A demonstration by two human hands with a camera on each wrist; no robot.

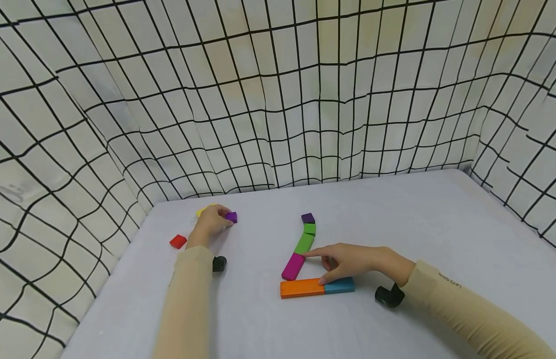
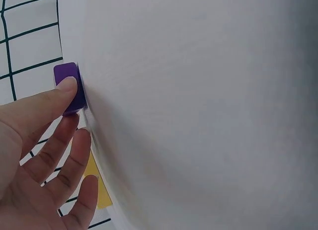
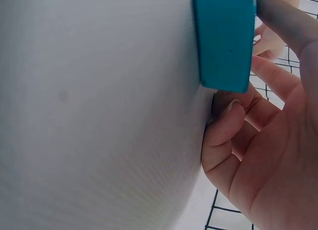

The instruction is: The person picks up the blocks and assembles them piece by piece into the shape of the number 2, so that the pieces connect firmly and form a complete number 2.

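- Left hand [image 1: 213, 220]: fingers pinch purple block [image 1: 233, 217], far left of tabletop [image 1: 403, 214]. Hand partly covers yellow block [image 2: 103, 190]; red block [image 1: 178, 242] lies nearby.
- Right hand [image 1: 349, 260]: index finger extends to magenta block [image 1: 293, 267]; thumb contacts orange block [image 1: 301, 288], which abuts blue block [image 1: 340, 285].
- Black-lined grid wall [image 1: 278, 107] bounds tabletop behind.

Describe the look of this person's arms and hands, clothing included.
The left sleeve and right sleeve are long and beige; the right one bears small dark lettering. A black camera shows beside each sleeve. The left hand and right hand are ungloved.
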